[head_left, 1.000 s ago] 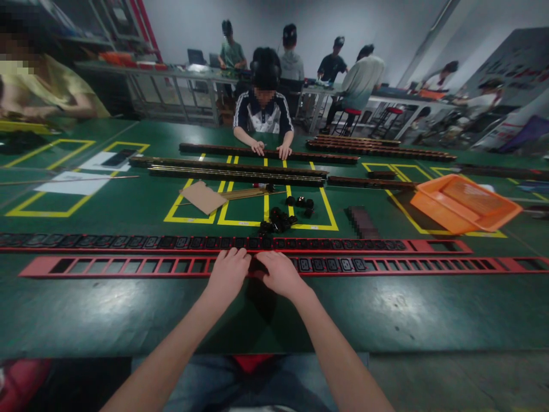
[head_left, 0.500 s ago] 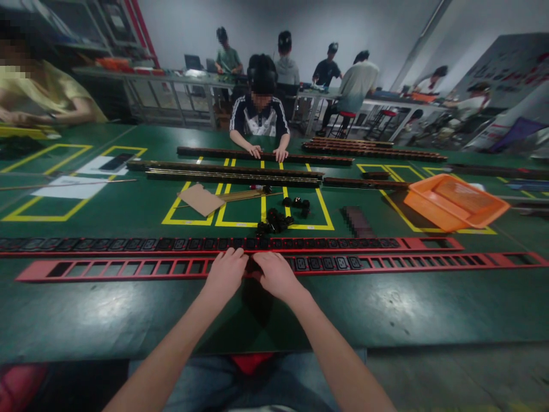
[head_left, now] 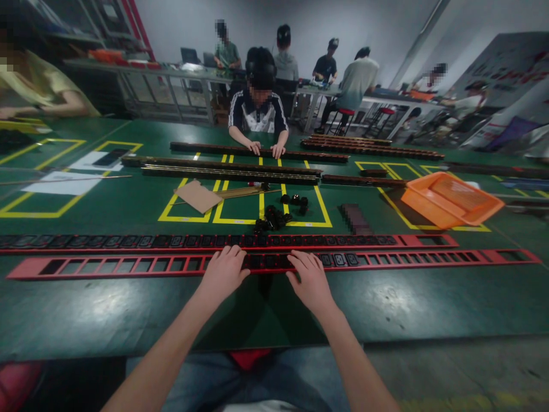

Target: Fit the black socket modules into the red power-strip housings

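In the head view, a long red slotted strip lies across the green table before me. Black power sockets fill several slots around its middle. My left hand straddles the strip left of these sockets, fingers bent over the far side and thumb at the near edge. Over the sockets farther right, my right hand has its fingers apart and thumb out, touching the strip. Between the hands, black sockets show in the slots. Just behind runs a second red strip, mostly filled with black sockets.
Loose black parts are heaped behind the strips. Near them lie cardboard and a dark block. An orange bin stands at right. Long dark rails lie farther back, where a co-worker rests both hands on one.
My hands have moved apart: the right one shifted right along the strip and spread its fingers, uncovering sockets. The left stayed near its place. The view shifted slightly.
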{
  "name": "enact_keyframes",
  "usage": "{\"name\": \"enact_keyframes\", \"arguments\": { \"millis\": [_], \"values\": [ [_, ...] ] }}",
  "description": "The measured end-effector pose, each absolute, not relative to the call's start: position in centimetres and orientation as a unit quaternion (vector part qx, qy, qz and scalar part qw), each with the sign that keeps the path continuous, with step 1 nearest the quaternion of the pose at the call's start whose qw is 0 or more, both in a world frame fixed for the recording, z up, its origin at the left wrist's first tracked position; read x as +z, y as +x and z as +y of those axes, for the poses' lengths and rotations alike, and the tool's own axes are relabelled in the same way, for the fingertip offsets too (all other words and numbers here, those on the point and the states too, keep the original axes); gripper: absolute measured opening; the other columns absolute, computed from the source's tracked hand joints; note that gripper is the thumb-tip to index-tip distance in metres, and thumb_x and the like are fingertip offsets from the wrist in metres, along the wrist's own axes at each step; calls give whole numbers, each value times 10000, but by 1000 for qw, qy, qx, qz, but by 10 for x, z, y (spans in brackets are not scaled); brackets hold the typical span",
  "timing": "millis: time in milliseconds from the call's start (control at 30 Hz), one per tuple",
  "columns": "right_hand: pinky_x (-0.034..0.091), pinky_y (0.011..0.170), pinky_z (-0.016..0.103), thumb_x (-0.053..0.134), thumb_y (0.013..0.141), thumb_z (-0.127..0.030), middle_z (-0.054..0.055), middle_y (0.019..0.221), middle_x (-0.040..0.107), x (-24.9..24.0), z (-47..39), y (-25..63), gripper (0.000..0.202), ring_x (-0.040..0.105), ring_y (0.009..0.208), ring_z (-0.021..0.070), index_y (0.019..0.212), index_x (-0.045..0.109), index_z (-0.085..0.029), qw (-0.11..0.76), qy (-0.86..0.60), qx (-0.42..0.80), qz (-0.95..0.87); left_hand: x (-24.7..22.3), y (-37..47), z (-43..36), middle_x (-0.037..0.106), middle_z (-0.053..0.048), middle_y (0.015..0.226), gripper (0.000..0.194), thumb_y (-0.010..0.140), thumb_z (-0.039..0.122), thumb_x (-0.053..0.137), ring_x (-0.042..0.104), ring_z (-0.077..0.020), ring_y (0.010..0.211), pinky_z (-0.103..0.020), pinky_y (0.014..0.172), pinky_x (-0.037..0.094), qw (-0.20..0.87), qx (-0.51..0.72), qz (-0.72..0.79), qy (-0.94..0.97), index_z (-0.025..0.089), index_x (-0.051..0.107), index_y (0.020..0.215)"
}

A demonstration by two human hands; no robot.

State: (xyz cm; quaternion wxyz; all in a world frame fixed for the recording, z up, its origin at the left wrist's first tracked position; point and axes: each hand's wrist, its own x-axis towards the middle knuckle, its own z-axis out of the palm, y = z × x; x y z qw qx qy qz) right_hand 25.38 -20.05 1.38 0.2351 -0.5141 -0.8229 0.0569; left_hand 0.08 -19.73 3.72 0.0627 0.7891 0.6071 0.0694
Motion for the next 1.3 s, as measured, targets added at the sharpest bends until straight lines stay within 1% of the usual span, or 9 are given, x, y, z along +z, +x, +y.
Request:
{"name": "enact_keyframes", "arguments": {
  "millis": [100,233,367,533,667,833,967,1100,1300],
  "values": [
    [352,1076,509,555,880,-183,102,1307,600,8,-200,270,343,522,1218,264,1217,612,-203,226,-535,39,-813,34,7,-198,607,-99,1203,390,874,368,609,537,-296,1111,-439,908,446,63,84,592,799,208,571,1228],
    [375,1066,491,557,872,-176,107,1323,582,3,-201,277,339,506,1229,262,1207,614,-183,216,-535,24,-816,25,15,-199,606,-91,1226,363,913,286,544,539,-270,1125,-427,931,459,47,84,593,800,192,556,1263],
    [381,1064,483,554,879,-194,120,1302,585,3,-203,270,331,501,1216,270,1204,612,-166,216,-543,16,-811,12,20,-204,581,-99,1260,482,896,334,569,513,-270,1172,-440,1044,413,30,114,581,806,188,490,1348],
    [267,1131,547,538,893,-232,123,1369,536,-1,-210,257,394,447,1284,282,1282,564,-180,211,-569,-8,-795,-2,23,-211,532,-114,1333,659,859,406,607,446,-302,1275,-489,1153,304,27,142,572,808,177,386,1436],
    [200,1143,590,529,897,-253,122,1436,484,-6,-216,251,406,391,1345,296,1298,554,-197,198,-579,-16,-791,-2,19,-208,527,-101,1337,631,864,430,587,446,-301,1257,-477,1118,351,60,154,578,799,192,410,1421],
    [178,1149,591,527,901,-252,122,1446,474,-8,-216,250,391,392,1351,289,1287,562,-197,193,-580,-16,-791,3,17,-204,533,-101,1325,587,886,430,550,453,-281,1243,-460,1091,378,101,153,573,799,184,425,1404],
    [160,1157,597,520,907,-242,120,1480,441,-9,-217,248,412,364,1381,287,1316,547,-199,185,-583,-17,-791,5,21,-208,532,-103,1324,600,872,392,579,456,-291,1232,-470,1098,369,73,149,581,797,182,417,1411],
    [153,1163,606,502,914,-225,118,1567,308,-10,-223,242,506,253,1450,292,1417,457,-182,156,-573,-13,-804,5,25,-211,539,-111,1319,624,845,370,614,455,-298,1251,-480,1115,358,45,139,593,792,182,420,1408],
    [168,1179,564,525,888,-212,116,1593,243,-7,-228,236,588,177,1479,296,1461,406,-156,139,-583,-13,-800,6,37,-220,507,-141,1392,638,848,316,595,400,-306,1349,-500,1188,252,5,135,610,781,154,405,1435]
  ]
}}
